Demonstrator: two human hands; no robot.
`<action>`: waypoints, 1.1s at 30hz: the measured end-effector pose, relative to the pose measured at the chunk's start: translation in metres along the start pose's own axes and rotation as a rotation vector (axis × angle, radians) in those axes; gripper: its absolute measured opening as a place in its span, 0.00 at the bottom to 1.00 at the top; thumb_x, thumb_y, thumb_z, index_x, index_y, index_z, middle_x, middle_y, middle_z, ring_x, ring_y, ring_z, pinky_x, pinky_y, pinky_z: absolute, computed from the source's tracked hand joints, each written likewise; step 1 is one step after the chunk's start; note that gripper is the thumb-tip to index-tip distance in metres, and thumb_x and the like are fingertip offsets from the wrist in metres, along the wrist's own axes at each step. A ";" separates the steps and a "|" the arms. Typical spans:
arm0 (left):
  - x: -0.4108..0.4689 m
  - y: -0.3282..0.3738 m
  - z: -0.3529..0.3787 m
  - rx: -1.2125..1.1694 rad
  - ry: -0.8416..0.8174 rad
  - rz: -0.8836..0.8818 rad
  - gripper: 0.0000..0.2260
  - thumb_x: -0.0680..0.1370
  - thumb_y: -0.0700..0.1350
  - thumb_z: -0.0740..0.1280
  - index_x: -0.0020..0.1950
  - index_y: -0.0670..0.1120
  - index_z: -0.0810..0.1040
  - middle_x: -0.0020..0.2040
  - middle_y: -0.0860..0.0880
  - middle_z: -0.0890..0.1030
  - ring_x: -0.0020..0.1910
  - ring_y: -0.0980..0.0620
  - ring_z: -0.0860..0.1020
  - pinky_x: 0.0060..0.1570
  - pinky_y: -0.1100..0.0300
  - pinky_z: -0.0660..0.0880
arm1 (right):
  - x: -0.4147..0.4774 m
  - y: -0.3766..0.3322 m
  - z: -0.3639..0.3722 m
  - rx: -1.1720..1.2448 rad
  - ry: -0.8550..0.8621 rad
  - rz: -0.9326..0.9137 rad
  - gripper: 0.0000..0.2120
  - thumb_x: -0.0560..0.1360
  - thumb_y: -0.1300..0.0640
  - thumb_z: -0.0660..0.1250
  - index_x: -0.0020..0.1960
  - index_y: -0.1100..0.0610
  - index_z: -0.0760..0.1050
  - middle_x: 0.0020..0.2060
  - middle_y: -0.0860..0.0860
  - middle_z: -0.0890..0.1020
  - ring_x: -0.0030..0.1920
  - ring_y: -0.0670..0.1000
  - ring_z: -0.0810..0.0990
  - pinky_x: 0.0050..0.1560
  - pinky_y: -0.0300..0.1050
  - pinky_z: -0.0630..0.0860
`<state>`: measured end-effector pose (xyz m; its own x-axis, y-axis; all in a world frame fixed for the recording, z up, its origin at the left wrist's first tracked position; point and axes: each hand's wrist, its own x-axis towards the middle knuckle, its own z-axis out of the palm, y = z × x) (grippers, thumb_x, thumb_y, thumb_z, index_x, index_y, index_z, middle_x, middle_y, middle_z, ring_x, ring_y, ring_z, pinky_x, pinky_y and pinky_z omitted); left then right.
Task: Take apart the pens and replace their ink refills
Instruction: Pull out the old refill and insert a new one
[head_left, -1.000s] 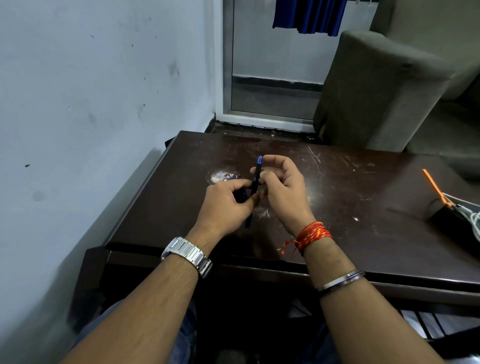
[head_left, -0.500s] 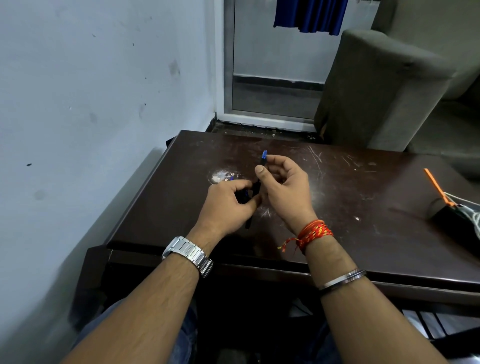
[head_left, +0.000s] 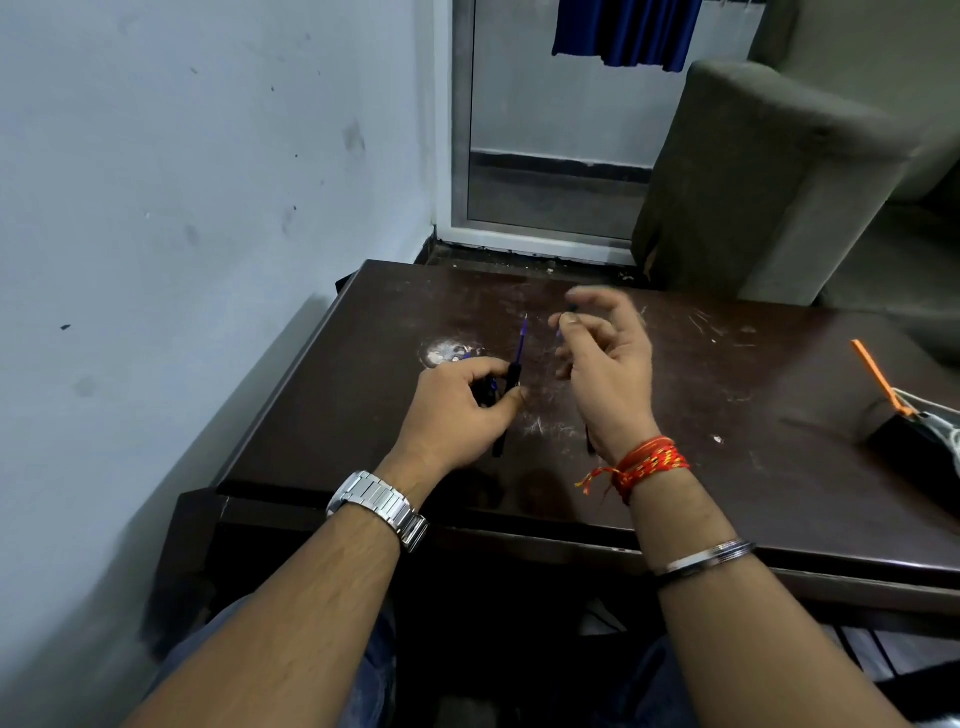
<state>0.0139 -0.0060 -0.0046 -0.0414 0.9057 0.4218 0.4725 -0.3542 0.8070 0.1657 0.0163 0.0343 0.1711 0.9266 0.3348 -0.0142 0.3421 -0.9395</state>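
My left hand (head_left: 457, 410) grips a dark pen barrel (head_left: 511, 382) above the brown table (head_left: 727, 467). A thin blue ink refill (head_left: 521, 338) sticks up out of the barrel's top. My right hand (head_left: 605, 369) is a short way to the right, raised and blurred. Its thumb and forefinger pinch a small dark pen part (head_left: 566, 317). Another dark pen piece (head_left: 589, 441) shows just under the right wrist; I cannot tell whether it lies on the table.
A pale scuffed patch with small bits (head_left: 452, 353) lies on the table beyond my left hand. At the right edge sits a dark case with an orange stick (head_left: 878, 376) and white cords. A grey sofa (head_left: 769, 182) stands behind the table, a wall to the left.
My hands have come apart. The right hand pulled a small part off the top of the pen and moved right; the blue refill now stands bare in the barrel in my left hand.
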 end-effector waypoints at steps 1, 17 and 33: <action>0.000 0.001 0.000 -0.003 0.012 -0.001 0.05 0.71 0.49 0.76 0.45 0.57 0.85 0.37 0.60 0.83 0.36 0.59 0.81 0.36 0.72 0.74 | 0.001 0.004 0.000 -0.073 -0.014 0.019 0.13 0.77 0.61 0.66 0.46 0.43 0.80 0.37 0.50 0.82 0.34 0.45 0.76 0.36 0.47 0.76; 0.000 0.005 -0.005 -0.006 0.005 -0.001 0.09 0.72 0.47 0.77 0.51 0.54 0.86 0.40 0.61 0.85 0.42 0.66 0.82 0.41 0.76 0.72 | -0.013 0.010 0.012 -0.203 -0.222 0.107 0.04 0.75 0.55 0.73 0.42 0.53 0.83 0.29 0.44 0.81 0.31 0.41 0.76 0.35 0.36 0.74; 0.003 -0.002 -0.008 0.047 0.143 -0.167 0.06 0.70 0.50 0.67 0.33 0.52 0.79 0.28 0.62 0.78 0.27 0.63 0.74 0.27 0.73 0.67 | 0.003 -0.005 -0.002 0.042 0.153 0.117 0.05 0.77 0.53 0.72 0.42 0.50 0.80 0.36 0.53 0.73 0.30 0.43 0.70 0.29 0.39 0.72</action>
<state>0.0057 -0.0046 -0.0016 -0.2453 0.9076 0.3407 0.4888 -0.1877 0.8519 0.1686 0.0176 0.0395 0.3138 0.9269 0.2061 -0.0836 0.2432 -0.9664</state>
